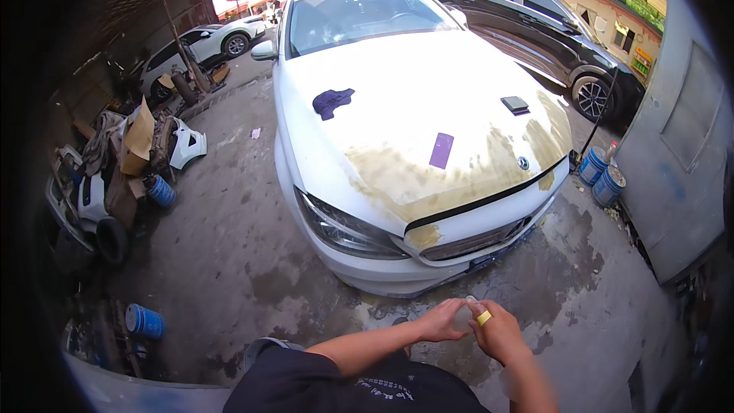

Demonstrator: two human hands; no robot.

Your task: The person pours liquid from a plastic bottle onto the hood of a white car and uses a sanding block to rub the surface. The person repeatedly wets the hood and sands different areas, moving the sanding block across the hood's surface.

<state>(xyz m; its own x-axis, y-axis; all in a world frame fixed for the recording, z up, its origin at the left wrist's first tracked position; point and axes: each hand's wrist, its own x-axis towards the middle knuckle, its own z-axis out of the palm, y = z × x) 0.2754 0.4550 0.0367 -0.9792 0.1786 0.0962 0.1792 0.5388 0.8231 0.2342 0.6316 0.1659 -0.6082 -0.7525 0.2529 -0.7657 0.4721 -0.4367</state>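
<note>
In front of the white car (pixel 344 76), my two hands are held close together at waist height. My left hand (pixel 442 321) has its fingers curled, and their tips meet the right hand's fingertips. My right hand (pixel 501 333) is closed, with a yellow band (pixel 484 318) around one digit. Something small and pale shows at the fingertips, too small to name. On the hood lie a dark purple cloth (pixel 332 103), a flat purple sheet (pixel 441 151) and a dark rectangular block (pixel 515 105). Patches of tan filler (pixel 413 176) cover the hood's front part.
Blue cans (pixel 608 186) stand by a grey metal door (pixel 688 130) on the right. More blue cans (pixel 145 321) sit at left, near a heap of car parts and a cardboard box (pixel 139 138). A black car (pixel 535 23) is parked beyond. The concrete floor has wet patches.
</note>
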